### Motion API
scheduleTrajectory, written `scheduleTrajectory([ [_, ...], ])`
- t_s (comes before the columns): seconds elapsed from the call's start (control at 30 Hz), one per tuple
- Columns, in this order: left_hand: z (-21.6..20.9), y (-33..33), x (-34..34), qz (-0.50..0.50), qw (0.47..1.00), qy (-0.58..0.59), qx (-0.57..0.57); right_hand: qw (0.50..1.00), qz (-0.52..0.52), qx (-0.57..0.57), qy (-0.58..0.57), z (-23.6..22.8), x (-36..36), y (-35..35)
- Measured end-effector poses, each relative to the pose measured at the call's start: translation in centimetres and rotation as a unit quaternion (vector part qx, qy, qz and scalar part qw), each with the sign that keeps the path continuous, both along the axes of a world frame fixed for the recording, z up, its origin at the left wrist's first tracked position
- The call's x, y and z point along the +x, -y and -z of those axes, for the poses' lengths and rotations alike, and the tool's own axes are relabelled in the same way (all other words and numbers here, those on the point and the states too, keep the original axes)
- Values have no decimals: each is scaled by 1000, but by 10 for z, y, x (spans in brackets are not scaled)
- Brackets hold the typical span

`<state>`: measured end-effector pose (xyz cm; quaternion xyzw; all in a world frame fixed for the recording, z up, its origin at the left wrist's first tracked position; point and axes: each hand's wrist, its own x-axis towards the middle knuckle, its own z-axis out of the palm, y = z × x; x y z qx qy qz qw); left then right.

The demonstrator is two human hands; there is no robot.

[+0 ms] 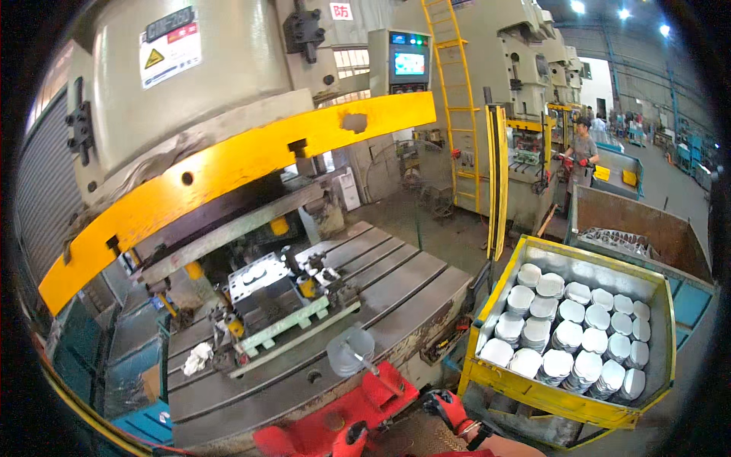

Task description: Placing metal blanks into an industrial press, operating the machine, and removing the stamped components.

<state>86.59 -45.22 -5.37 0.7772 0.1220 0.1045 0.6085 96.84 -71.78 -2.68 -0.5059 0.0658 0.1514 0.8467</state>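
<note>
Beside the red panel (356,406), the gloved left hand (350,441) and right hand (448,410) show grips that cannot be told; a yellow bin (548,401) holds stacked plates (568,334).

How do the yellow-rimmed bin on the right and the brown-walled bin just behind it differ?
The yellow-rimmed bin has pale grey inner walls; the brown-walled bin looks rusty inside. The yellow-rimmed bin holds rows of stacked flat silvery pieces; the brown-walled bin holds a looser heap of metal parts. Both are open-topped.
</note>
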Motion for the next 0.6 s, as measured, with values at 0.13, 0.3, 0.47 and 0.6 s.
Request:
scheduleTrajectory([
  [0.13,-96,-4,48,-74,961,79,254,953,-30,-204,223,4,56,-31],
  [0.3,-90,-28,131,-98,937,59,331,917,-240,-308,85,-61,78,-79],
  [0.47,-57,-50,181,-36,939,7,342,781,-263,-449,346,-44,104,-110],
  [0.6,-46,-56,199,-13,916,-37,399,751,-352,-462,314,-49,116,-114],
])
